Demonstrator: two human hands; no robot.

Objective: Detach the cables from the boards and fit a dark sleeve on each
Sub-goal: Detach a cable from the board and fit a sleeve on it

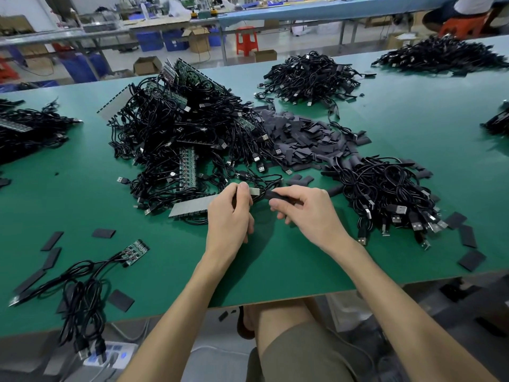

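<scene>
Over table (275, 260): L hand (230, 213) pinches board (254, 191), R hand (305, 209) pinches sleeve (275, 194) (dark).

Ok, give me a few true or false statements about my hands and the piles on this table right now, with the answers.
1. The right hand pinches a dark sleeve. True.
2. The left hand lies flat and empty on the table. False: it is raised and holds a pale board piece facing the sleeve.
3. The pile of sleeves lies beyond the hands, to the right of the heap of boards and cables. True.
4. The table top is red. False: it is green.
5. A small board with cables attached lies near the front edge, left of the hands. True.
</scene>
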